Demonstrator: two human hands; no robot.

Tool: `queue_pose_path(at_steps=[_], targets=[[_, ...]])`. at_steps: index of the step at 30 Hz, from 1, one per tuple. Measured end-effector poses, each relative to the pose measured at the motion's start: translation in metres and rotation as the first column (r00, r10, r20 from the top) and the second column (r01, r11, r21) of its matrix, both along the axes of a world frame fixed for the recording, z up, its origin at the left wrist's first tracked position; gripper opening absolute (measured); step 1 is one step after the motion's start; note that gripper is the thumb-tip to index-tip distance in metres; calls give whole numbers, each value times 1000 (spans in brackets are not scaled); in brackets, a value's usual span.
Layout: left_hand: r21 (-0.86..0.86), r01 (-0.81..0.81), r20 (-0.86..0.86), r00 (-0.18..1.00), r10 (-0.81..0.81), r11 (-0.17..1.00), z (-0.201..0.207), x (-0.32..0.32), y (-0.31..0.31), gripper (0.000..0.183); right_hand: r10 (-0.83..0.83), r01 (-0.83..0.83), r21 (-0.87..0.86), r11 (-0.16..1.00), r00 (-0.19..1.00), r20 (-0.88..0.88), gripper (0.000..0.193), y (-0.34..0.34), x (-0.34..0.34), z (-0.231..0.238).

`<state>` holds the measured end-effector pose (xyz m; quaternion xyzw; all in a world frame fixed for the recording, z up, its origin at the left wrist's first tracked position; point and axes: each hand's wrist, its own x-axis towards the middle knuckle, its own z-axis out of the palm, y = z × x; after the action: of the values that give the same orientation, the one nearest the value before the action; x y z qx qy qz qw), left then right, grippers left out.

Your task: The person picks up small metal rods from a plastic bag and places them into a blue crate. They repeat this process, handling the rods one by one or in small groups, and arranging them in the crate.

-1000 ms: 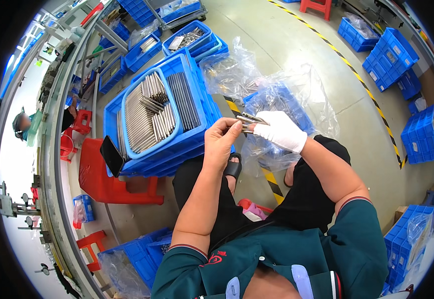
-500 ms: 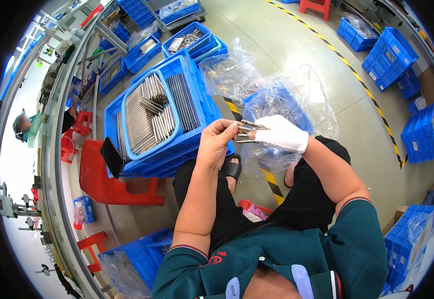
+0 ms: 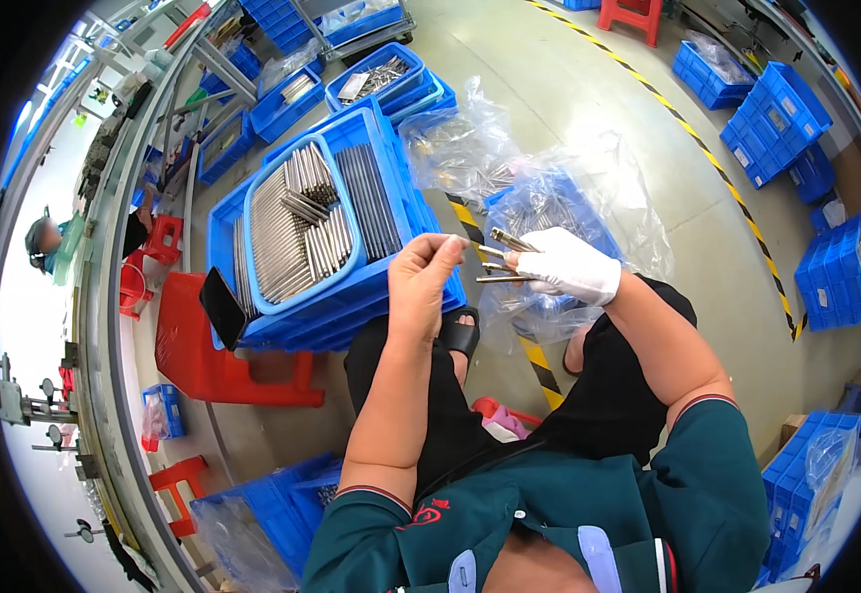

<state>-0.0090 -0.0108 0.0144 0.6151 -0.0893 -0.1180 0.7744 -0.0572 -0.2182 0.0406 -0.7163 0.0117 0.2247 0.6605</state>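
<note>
My gloved right hand [image 3: 571, 267] is closed around several slim metal rods [image 3: 503, 279], whose ends fan out to the left. Bare, my left hand [image 3: 421, 282] is just left of those ends, thumb and forefinger pressed together. Whether a small piece sits in that pinch is too fine to see. Left of my hands, a light-blue tray [image 3: 353, 219] full of stacked metal rods [image 3: 282, 237] rests on a large blue crate [image 3: 391, 282]. Darker rods [image 3: 366, 198] lie beside the tray. Beyond my right hand, a blue bin lined with clear plastic [image 3: 603, 232] holds more metal pieces.
A red stool [image 3: 193, 341] stands left of the crate, near a long metal-framed bench [image 3: 139, 296]. A black flat panel [image 3: 223, 306] leans at the crate's corner. Blue crates [image 3: 776, 119] line the right side beyond striped floor tape [image 3: 688, 114]. Another person [image 3: 50, 242] is at far left.
My left fingers have drawn back a little leftward from the rod ends. The rods in my right hand are spread more widely, and that hand has shifted slightly right.
</note>
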Motion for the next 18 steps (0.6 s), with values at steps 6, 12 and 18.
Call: queue_pose_path(at_steps=[6,12,18], targets=[[-42,108,-3,994,-108,993,-4,-5,-4,17,66,-52,-97,994,988,142,36,12,-1,-11],[9,157,-19,987,-157,988,-6,-2,0,17,81,-29,-259,965,978,191,37,15,2,-12],[13,142,-70,988,-141,990,-5,-2,-2,15,65,57,-395,917,955,288,45,20,-5,-8]])
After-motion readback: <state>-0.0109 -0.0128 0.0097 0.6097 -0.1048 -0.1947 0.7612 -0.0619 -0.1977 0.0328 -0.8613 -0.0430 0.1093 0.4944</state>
